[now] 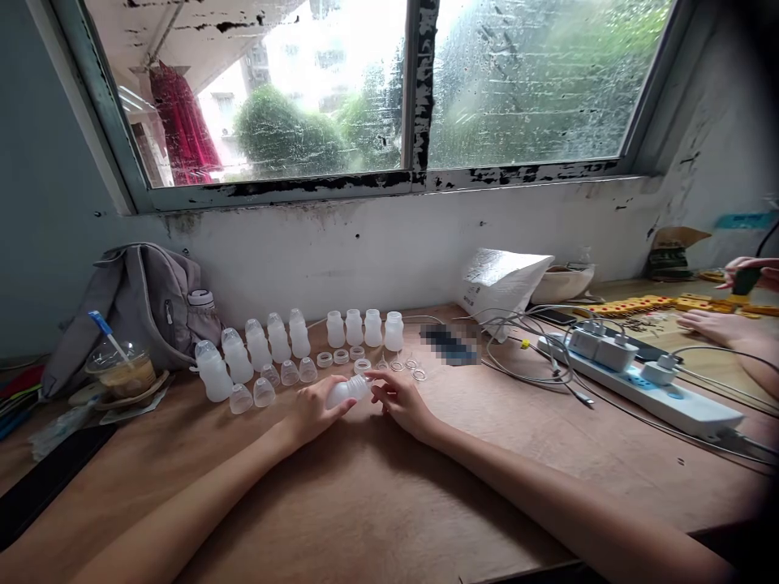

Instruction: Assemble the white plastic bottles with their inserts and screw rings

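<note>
Left fingers (344, 407) wrapped round bottle (337, 394); right fingers (385, 392) half-curled at neck (359, 386), hold unclear. Bottle appears light, stiff, slippery; best hold: body, within left fingers.

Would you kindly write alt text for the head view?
A person's left hand holds a tilted bottle, the right hand by its neck, over a wooden table. More bottles stand behind, between a backpack and a power strip.

The left hand's grip (313, 410) holds a translucent bottle (342, 394) tilted above the bench (365, 519), the right hand's grip (406, 403) at its neck. Beyond stand five domed bottles (258, 347) and four uncovered bottles (373, 331); loose domes (264, 392) lie nearer.
</note>
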A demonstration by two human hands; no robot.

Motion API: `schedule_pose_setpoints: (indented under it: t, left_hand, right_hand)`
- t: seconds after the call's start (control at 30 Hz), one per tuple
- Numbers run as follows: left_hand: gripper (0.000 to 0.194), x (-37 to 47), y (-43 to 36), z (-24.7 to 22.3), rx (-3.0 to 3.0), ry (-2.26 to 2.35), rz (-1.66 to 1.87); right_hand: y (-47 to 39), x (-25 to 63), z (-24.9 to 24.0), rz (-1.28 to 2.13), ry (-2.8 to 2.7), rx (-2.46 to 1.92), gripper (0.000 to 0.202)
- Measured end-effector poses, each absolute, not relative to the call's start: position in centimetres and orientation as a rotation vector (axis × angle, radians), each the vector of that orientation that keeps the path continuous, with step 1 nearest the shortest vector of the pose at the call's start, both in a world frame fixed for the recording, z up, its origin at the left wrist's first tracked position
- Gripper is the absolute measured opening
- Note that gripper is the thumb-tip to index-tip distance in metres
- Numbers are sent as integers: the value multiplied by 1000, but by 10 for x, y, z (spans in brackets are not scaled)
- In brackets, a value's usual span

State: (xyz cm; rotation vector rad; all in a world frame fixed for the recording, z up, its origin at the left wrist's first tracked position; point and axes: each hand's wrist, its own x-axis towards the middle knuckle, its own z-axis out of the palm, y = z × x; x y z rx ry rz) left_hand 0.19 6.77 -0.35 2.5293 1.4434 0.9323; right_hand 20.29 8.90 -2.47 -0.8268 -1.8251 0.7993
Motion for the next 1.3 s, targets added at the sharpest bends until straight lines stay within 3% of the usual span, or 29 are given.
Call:
schedule_pose_setpoints:
  t: [0.43, 0.67, 0.83, 1.03, 1.2, 1.3]
  left_hand:
    - [38, 2, 68, -6, 2576, 1444, 944]
    - [40, 2, 68, -6, 2659, 1379, 893]
    - [41, 4, 67, -5, 2688, 1356, 877]
    - [42, 4, 66, -6, 2803, 1291, 834]
    - [47, 2, 67, -4, 2781, 1207, 875]
    - [52, 2, 67, -4, 2853, 1145, 822]
  right_hand:
    - [92, 211, -26, 801, -1836, -876, 18]
    - [88, 214, -17, 679, -1989, -937, 39]
    - [86, 213, -13, 700, -2033, -905, 32]
    - [84, 211, -11, 667, -2116, -970, 47]
    - [79, 214, -8, 506, -2230, -920, 30]
    - [75, 215, -7, 374, -2338, -858, 41]
